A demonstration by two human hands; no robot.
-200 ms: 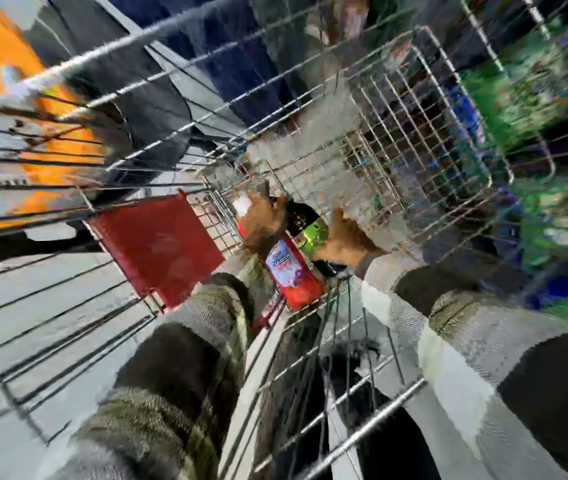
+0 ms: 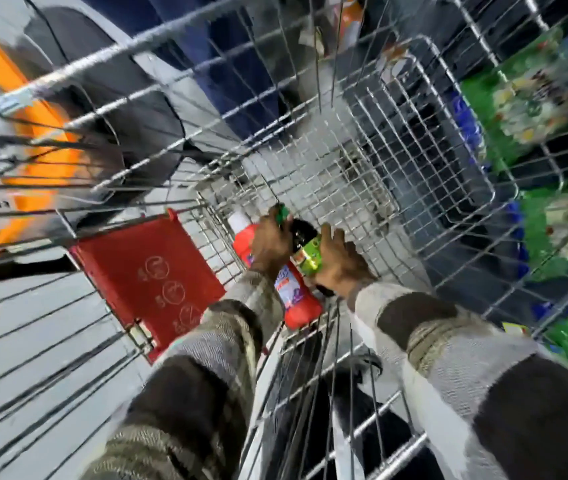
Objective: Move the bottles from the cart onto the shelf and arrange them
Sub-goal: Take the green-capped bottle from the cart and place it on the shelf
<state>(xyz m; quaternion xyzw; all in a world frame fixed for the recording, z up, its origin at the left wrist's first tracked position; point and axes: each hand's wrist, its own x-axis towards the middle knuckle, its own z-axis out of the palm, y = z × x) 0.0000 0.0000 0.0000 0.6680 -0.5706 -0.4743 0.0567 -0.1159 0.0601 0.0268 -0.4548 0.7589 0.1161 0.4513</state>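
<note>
Both my hands reach down into a wire shopping cart (image 2: 362,140). A dark bottle (image 2: 305,245) with a green cap and a green label lies at the near end of the basket. My left hand (image 2: 270,242) is closed around its neck and my right hand (image 2: 339,263) is wrapped around its lower body. Under my left hand lies a red bottle (image 2: 298,303) with a white cap and a blue-and-white label, partly covered by my wrist. The rest of the basket floor shows only bare mesh.
A red plastic seat flap (image 2: 147,278) hangs at the cart's near left. Green and blue product packs (image 2: 531,95) fill the shelves on the right. An orange and grey shape (image 2: 29,140) lies beyond the cart's left wall. Grey floor shows below.
The view has shifted slightly. Both hands stay on the dark bottle, and its green cap now shows above my left hand.
</note>
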